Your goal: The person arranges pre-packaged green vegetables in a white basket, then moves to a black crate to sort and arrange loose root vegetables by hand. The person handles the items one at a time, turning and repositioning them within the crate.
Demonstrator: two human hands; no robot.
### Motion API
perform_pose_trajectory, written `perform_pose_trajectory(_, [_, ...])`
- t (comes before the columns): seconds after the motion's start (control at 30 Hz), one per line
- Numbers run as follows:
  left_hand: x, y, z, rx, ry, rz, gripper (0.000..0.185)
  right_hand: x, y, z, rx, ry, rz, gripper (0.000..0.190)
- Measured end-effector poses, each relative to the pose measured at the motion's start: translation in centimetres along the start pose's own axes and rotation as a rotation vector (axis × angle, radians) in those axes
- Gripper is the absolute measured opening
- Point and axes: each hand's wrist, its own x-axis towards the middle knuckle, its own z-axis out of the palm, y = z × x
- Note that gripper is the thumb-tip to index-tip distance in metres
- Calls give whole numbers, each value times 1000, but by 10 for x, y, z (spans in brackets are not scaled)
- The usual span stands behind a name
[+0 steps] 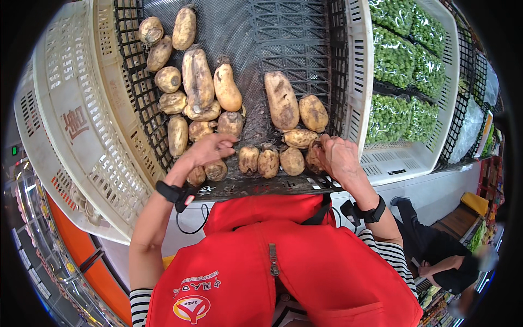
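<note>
Soil-stained lotus root pieces lie in a black display bin (241,53) in front of me. My right hand (339,157) grips a dark lotus root (313,157) at the right end of the front row, its fingers covering part of the piece. Beside that one stand several short roots, among them a round one (291,162). My left hand (210,148), holding nothing, hovers over the left part of the bin with loosely bent fingers. Just beyond it lies a stubby root (230,124). A long lotus root (282,100) rests farther back on the right.
White plastic crates (77,110) line the left side. On the right, a white crate (378,169) holds wrapped packs of small green vegetables (390,57). The bin's front edge (261,187) runs close to my red vest (282,245). A person (441,261) is at the lower right.
</note>
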Motion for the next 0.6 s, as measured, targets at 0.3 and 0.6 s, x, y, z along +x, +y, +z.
perform_pose_trajectory(0.3, [-27,9,18,815,301,-282,35,1,1,5,-37,-7,-23,26])
perform_pose_trajectory(0.6, [-38,-1,19,911,74,-78,49,-3,0,6,-1,59,-25,24])
